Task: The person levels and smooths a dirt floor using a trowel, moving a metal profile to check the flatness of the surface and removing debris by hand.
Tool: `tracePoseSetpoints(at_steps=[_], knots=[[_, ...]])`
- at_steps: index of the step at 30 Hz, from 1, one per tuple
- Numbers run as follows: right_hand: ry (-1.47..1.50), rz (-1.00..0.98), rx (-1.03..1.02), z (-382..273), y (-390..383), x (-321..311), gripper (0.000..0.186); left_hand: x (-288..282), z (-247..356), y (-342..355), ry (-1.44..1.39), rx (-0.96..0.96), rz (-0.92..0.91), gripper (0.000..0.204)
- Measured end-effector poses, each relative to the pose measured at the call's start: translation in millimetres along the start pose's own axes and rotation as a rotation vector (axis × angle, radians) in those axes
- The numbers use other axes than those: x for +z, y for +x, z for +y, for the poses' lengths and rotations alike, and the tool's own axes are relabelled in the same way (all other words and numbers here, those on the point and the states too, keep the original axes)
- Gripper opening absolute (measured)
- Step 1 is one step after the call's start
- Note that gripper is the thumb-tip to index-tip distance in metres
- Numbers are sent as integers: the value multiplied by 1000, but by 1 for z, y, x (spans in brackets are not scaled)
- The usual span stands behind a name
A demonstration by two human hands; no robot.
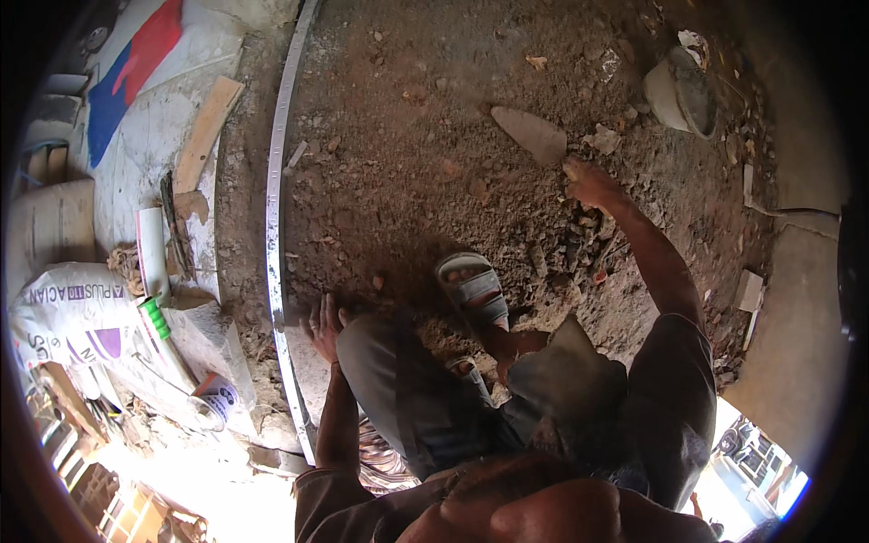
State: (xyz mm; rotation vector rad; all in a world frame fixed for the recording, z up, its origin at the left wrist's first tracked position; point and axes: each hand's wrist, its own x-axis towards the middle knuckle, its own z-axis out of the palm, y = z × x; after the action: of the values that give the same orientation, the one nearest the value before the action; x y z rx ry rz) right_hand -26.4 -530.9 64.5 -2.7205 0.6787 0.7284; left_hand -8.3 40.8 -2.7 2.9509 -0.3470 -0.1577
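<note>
My right hand (588, 185) grips a trowel at its handle, with the pointed metal blade (529, 134) lying low over the rough dirt (425, 172) and angled up to the left. My left hand (324, 326) rests at ground level just right of a long, pale metal straightedge (276, 208), its fingers spread and apparently holding nothing. My sandalled foot (471, 285) is planted on the soil between my two hands, beside my bent knee.
A dusty bucket (670, 95) lies at upper right beside a concrete edge (797, 281) with a cable. On the left are a red-and-blue sheet (136, 63), wooden board (204, 136), white pipe (152, 253), printed sack (54, 317) and small tub (217, 403).
</note>
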Motion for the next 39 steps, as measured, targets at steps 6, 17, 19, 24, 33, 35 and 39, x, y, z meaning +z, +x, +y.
tracePoseSetpoints(at_steps=[6, 17, 19, 24, 33, 35, 39], knots=[[346, -22, 90, -69, 57, -48, 65, 4, 6, -1, 10, 10, 1, 44], [84, -223, -61, -71, 20, -42, 66, -10, 5, -4, -16, -18, -11, 43], [182, 45, 16, -80, 53, -34, 66, -7, 12, 1, -42, -6, -11, 42], [29, -193, -115, -93, 59, -13, 67, -6, 3, -4, -6, 4, 3, 41], [-57, -178, -122, -91, 40, -46, 65, -13, 6, 1, -42, -11, 50, 40], [31, -146, -57, -92, 29, -30, 64, -9, 12, 1, -43, 0, 47, 40], [-75, -491, -157, -77, -1, -8, 59, -2, 2, -5, 1, 12, 32, 41]])
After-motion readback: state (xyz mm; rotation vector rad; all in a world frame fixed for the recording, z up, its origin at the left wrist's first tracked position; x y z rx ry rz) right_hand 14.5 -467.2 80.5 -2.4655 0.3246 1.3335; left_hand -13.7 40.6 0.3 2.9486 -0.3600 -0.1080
